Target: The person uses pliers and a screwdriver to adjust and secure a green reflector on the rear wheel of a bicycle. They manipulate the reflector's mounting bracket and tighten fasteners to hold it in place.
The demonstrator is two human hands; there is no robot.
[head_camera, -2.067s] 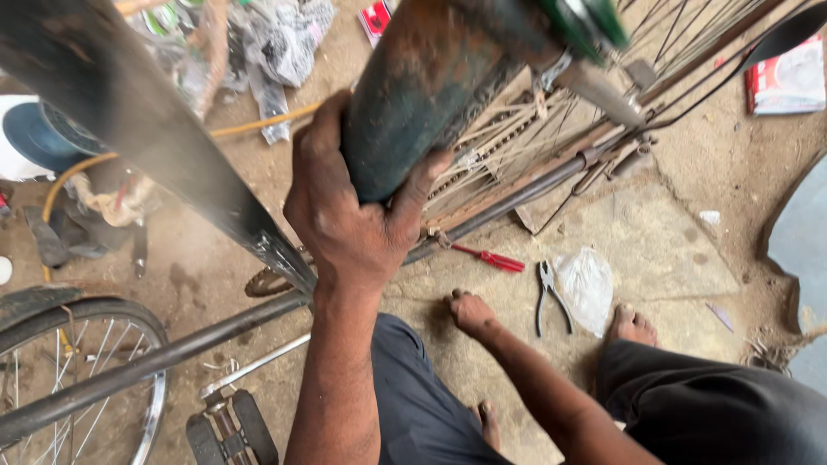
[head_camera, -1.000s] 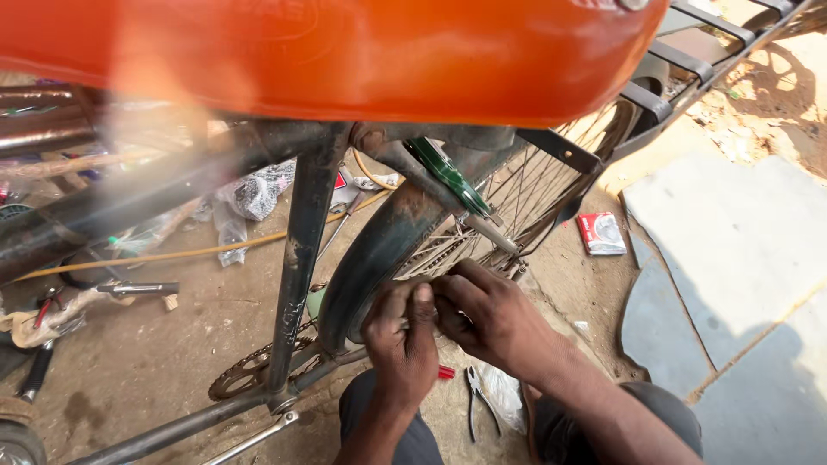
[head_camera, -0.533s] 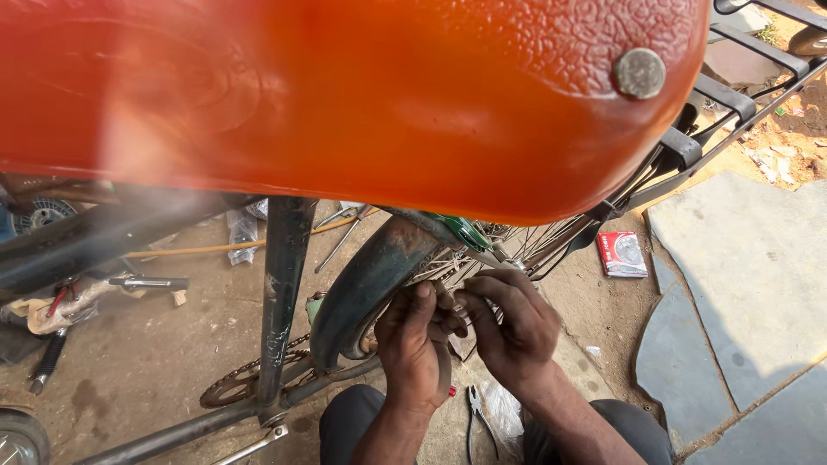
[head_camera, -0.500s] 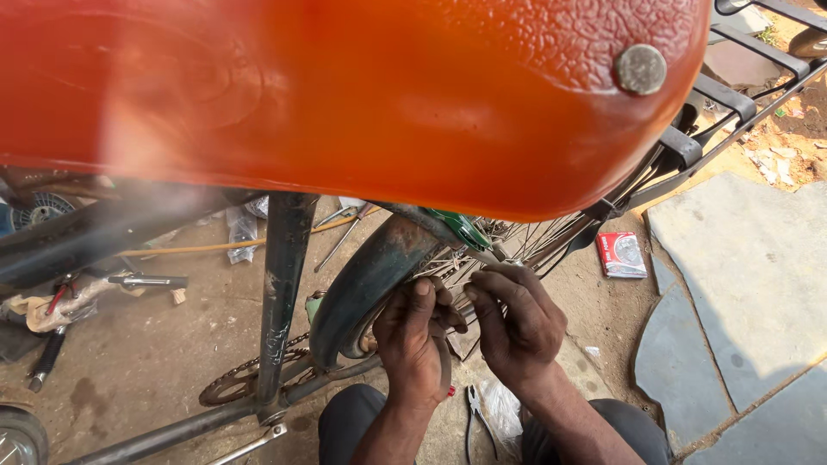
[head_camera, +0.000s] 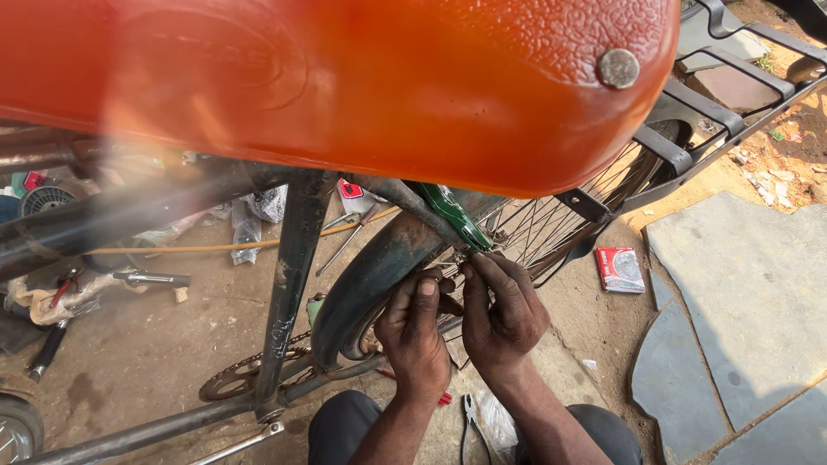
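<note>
A large orange bicycle saddle [head_camera: 345,77] fills the top of the view. Below it runs the dark seat tube [head_camera: 289,284], and a dark green rear mudguard [head_camera: 370,280] curves over the spoked rear wheel [head_camera: 551,215]. My left hand [head_camera: 415,331] rests against the mudguard's edge with its fingers curled. Beside it, my right hand [head_camera: 502,314] pinches something small at the spokes near a green stay [head_camera: 455,215]. What the fingers hold is too small to make out. The chainring [head_camera: 233,383] sits low on the frame.
A rear carrier rack [head_camera: 715,103] juts out at the top right. Pliers [head_camera: 469,413] and a red-handled tool [head_camera: 444,399] lie on the ground by my knees. A red and white packet [head_camera: 618,269] lies near grey stone slabs [head_camera: 741,319]. Tools and plastic scraps are scattered at left.
The view swung from above the frame to beneath the saddle. Both hands came together at the mudguard and spokes, and over the last half second they only shifted slightly.
</note>
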